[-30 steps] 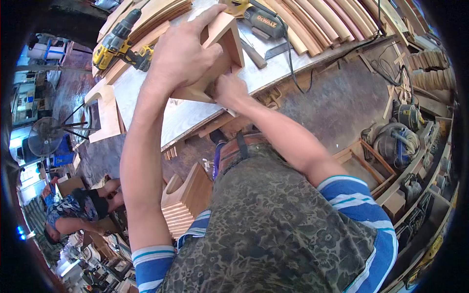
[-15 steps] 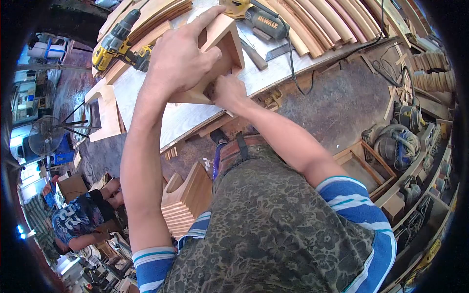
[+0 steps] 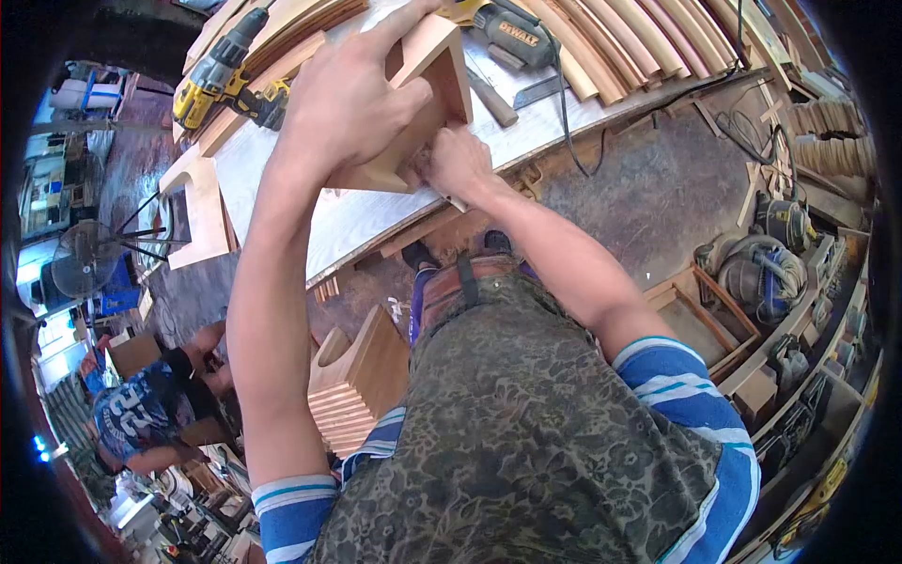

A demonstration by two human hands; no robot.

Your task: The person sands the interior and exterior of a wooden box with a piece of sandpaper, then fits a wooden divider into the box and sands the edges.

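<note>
the left hand [image 3: 352, 99] is spread flat over the top of a pale, angular wooden frame piece [image 3: 427, 89], fingers stretched toward its far corner and thumb wrapped round the near side, clamped on it; the left arm runs straight out from the shoulder. the right hand [image 3: 458, 162] is curled into a loose fist at the piece's lower right edge, pressed against the wood, forearm bent in from the right; whether it grips anything small i cannot tell. the frame piece sits tilted on the light plywood worktop [image 3: 348, 221], its long side running from near left to far right, its open corner pointing away. beyond it lie a yellow and black cordless drill [image 3: 221, 73], a grey corded power tool [image 3: 512, 38] and a row of curved wooden slats [image 3: 629, 33]. a stack of similar wooden pieces [image 3: 352, 390] stands on the floor below.
</note>
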